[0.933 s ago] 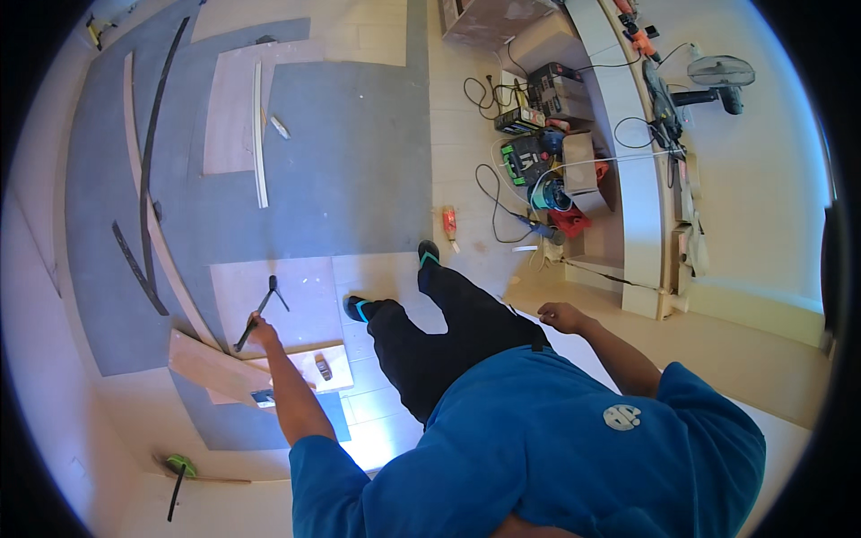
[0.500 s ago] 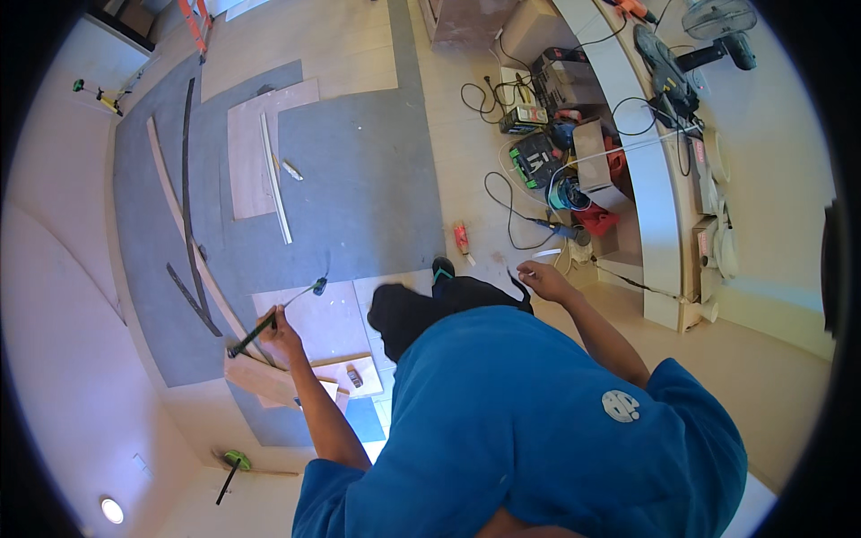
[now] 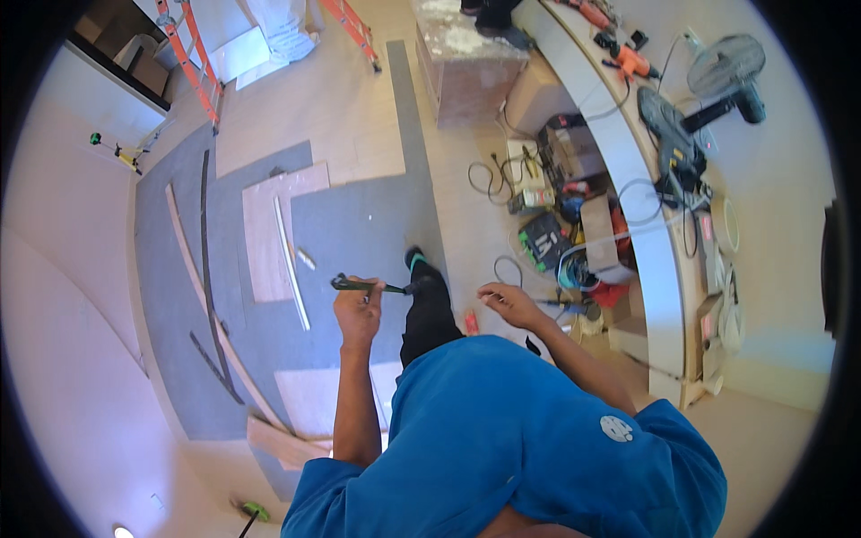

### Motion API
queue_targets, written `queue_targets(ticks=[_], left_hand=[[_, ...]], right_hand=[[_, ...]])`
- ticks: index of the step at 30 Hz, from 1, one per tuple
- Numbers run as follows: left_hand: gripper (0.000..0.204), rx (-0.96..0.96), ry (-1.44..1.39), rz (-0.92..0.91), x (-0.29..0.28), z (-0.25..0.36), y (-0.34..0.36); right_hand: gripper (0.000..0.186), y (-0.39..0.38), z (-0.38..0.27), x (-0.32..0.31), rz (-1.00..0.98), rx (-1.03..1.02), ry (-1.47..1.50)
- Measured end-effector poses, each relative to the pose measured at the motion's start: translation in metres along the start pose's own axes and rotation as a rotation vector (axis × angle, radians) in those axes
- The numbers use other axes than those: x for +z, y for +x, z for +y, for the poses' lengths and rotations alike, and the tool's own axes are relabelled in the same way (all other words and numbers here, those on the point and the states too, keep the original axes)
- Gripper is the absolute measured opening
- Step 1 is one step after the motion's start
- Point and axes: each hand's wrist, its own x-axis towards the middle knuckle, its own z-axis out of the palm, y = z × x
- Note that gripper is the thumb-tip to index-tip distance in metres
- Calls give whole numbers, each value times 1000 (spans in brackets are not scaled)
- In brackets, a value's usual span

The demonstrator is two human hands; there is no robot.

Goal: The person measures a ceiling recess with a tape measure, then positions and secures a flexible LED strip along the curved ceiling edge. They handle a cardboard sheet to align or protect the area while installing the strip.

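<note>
I count one dark tool (image 3: 345, 282), gripped by left hand (image 3: 359, 314); right hand (image 3: 511, 306): can't tell. Grey sheet (image 3: 359, 220) edge between.

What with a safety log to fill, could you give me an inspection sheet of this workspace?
Surface: pale floor, partly covered by grey sheeting.
Work things: dark tool, kind unclear; white strip lying flat.
Clutter: black-and-green tool case and cardboard box beside the ledge.
Hands: left hand grips the dark tool; whether the right hand holds anything is unclear.
Cables: black cable looped on the floor.
Surroundings: fan on the ledge, orange ladder legs beyond the sheeting.
</note>
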Motion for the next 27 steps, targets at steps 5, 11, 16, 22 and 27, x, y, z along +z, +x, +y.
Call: queue_targets(ticks=[5,11,16,22,27], left_hand=[[12,307,-138,-196,38,32,149],[15,523,-173,-353,55,95,323],[19,581,-288,-515,68,169,461],[17,758,-454,-573,94,228,624],[10,502,-655,-436,84,258,743]], right_hand=[[33,135,-76,-49,-54,-53,32],[63,250,-138,-124,132,-154,-53],[85,338,-121,-182,283,-117,-35],[90,465,-107,-255,304,-294,-128],[81,577,-87,-322,57,-401,-177]])
